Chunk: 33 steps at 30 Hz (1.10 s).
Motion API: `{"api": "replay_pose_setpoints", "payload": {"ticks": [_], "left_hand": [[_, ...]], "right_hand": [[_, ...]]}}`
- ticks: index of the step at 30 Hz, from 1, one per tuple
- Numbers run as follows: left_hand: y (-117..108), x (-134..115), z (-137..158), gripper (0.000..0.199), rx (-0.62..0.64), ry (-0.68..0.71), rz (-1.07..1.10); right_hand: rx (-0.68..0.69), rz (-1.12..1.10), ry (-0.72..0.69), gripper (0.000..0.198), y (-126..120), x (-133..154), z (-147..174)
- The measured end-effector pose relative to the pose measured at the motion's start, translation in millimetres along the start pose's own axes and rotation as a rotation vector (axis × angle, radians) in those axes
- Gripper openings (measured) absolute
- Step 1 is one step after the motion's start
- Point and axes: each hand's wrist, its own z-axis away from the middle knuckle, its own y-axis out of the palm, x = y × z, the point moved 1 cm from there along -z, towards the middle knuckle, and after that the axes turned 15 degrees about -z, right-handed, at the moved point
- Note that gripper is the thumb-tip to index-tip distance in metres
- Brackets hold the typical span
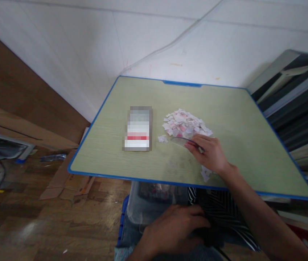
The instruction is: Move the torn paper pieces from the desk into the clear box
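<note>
My right hand point(209, 150) is above the board, its thumb and fingers pinched around thin dark tweezers point(182, 139). The tweezers point left, and their tips are blurred beside the near edge of a heap of small white and pinkish paper scraps point(185, 123). A few loose scraps point(162, 139) lie left of the tips, and more scraps point(205, 173) lie under my right wrist. Below the board's front edge, my left hand point(174, 226) rests over my lap, fingers loosely bent and apart. Something dark lies by its fingertips; I cannot make out what it is.
The pale green board point(132, 165) has a blue rim. A blurred-out flat rectangular object point(138, 128) lies left of the heap. Under the front edge is a clear plastic bin point(140, 206). Folded frames point(300, 90) lean at right; cardboard point(58, 181) lies on the floor at left.
</note>
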Motion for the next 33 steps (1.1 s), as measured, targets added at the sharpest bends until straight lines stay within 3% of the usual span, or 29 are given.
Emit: {"api": "replay_pose_setpoints", "payload": {"ticks": [8, 14, 20, 25, 29, 33], "left_hand": [[1, 0, 0, 0.032, 0.009, -0.012, 0.013], [1, 0, 0, 0.031, -0.004, -0.002, -0.006], [0, -1, 0, 0.032, 0.004, 0.0, -0.016], [1, 0, 0, 0.031, -0.005, 0.0, -0.026], [1, -1, -1, 0.032, -0.006, 0.002, -0.017], [0, -1, -1, 0.031, -0.006, 0.004, -0.027]], "right_hand": [[0.09, 0.008, -0.025, 0.023, 5, 1, -3], [-0.015, -0.093, 0.005, 0.019, 5, 2, -5], [0.051, -0.045, -0.035, 0.023, 9, 0, -6], [-0.025, -0.069, 0.012, 0.017, 9, 0, -6], [0.039, -0.02, -0.011, 0.02, 12, -2, -7], [-0.057, -0.084, -0.02, 0.019, 8, -2, -7]]}}
